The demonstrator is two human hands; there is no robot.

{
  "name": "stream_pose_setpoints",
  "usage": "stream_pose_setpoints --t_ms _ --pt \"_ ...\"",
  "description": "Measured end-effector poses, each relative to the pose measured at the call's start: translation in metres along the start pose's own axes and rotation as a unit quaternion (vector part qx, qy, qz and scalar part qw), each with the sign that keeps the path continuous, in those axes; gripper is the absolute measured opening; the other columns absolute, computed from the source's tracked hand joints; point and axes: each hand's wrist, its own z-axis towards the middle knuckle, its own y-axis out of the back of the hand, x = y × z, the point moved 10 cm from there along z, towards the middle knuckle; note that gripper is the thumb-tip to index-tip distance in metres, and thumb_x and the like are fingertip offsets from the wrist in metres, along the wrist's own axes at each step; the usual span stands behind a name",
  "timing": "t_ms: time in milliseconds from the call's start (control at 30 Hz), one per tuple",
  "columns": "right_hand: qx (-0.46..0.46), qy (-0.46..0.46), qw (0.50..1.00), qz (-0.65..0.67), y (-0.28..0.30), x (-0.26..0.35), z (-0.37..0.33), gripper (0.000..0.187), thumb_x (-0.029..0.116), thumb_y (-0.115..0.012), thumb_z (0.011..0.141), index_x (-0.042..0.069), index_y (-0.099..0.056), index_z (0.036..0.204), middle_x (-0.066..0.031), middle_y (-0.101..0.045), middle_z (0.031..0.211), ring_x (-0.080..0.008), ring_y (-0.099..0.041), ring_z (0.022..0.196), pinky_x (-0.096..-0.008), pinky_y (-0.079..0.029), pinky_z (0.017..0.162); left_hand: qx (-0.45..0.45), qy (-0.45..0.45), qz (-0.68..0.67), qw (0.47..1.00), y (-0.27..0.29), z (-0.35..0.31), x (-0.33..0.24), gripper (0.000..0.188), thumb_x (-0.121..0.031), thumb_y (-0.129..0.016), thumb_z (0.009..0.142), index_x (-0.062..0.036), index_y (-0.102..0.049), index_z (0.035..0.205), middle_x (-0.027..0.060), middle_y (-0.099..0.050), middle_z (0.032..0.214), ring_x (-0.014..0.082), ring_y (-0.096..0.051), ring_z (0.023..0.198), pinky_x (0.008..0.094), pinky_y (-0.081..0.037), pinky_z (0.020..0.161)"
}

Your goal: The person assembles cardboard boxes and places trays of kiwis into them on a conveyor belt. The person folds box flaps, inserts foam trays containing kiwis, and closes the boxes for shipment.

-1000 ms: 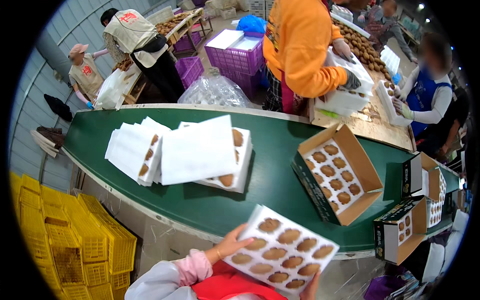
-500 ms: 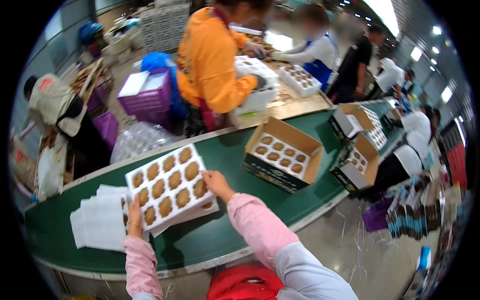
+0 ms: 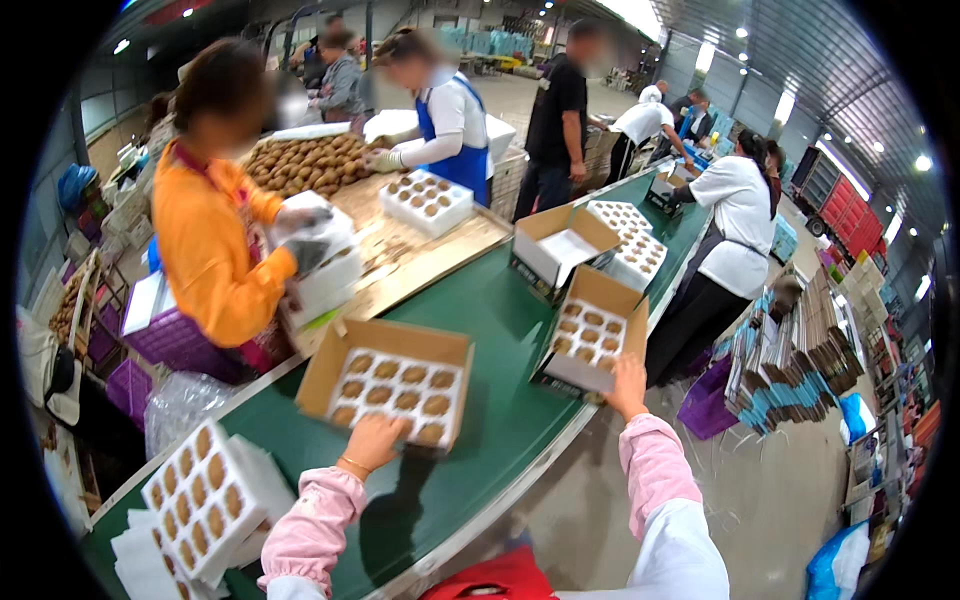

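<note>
- My left hand (image 3: 372,443) rests with its fingers curled over the near rim of an open cardboard box (image 3: 388,388) on the green worktop (image 3: 500,330); it grips the box edge, nothing else.
- My right hand (image 3: 628,378) reaches out to a second open box (image 3: 592,338) further along and touches its near corner; I cannot tell whether the fingers close on it.
- I judge the packing of both boxes well along: each already holds a white moulded tray with brown fruit in every pocket I can see, but the flaps stand open, so closing is left.
- At my lower left, a loaded white tray (image 3: 205,497) sits on a pile of white trays (image 3: 150,560), not yet boxed, well apart from both hands.
- Beyond the second box, a third box (image 3: 560,245) holds only a white liner, and more filled trays (image 3: 630,240) lie beside it.
- Across the belt, a person in orange (image 3: 205,250) handles white cartons (image 3: 325,265); a person in a blue apron (image 3: 445,125) works at a filled tray (image 3: 427,200) beside a heap of loose brown fruit (image 3: 305,160).
</note>
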Motion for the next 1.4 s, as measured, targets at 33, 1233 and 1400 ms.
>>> stream_pose_setpoints --t_ms 33,1233,1400 --pt "0.086 0.060 0.994 0.008 -0.015 -0.002 0.023 0.041 0.017 -0.070 0.061 0.008 -0.057 0.099 -0.0168 -0.058 0.100 -0.0322 -0.055 0.096 -0.0405 -0.043 0.082 0.114 0.020 -0.001 0.993 -0.048 0.015 0.020 0.034 -0.026 -0.070 0.061 -0.0114 -0.061 0.090 0.0130 -0.062 0.081 0.0291 -0.061 0.080 0.0433 -0.048 0.071" --pt "-0.225 -0.350 0.860 -0.296 0.292 -0.765 -0.067 0.065 -0.003 -0.054 0.067 0.000 -0.034 0.129 -0.0155 -0.038 0.133 -0.0311 -0.033 0.123 -0.0408 -0.023 0.104 -0.222 -0.183 -0.138 0.948 0.047 0.570 -0.448 0.044 -0.005 -0.067 0.064 -0.0013 -0.053 0.106 0.0186 -0.050 0.117 0.0353 -0.046 0.109 0.0399 -0.036 0.093" --pt "-0.101 -0.291 0.907 -0.288 0.257 -0.876 -0.078 0.041 0.003 -0.052 0.072 0.001 -0.051 0.113 -0.0145 -0.053 0.117 -0.0259 -0.051 0.107 -0.0407 -0.035 0.096 -0.140 -0.405 -0.304 0.851 0.067 0.603 -0.747 0.035 -0.013 -0.064 0.072 -0.0030 -0.056 0.105 0.0142 -0.054 0.114 0.0305 -0.051 0.105 0.0373 -0.041 0.090"
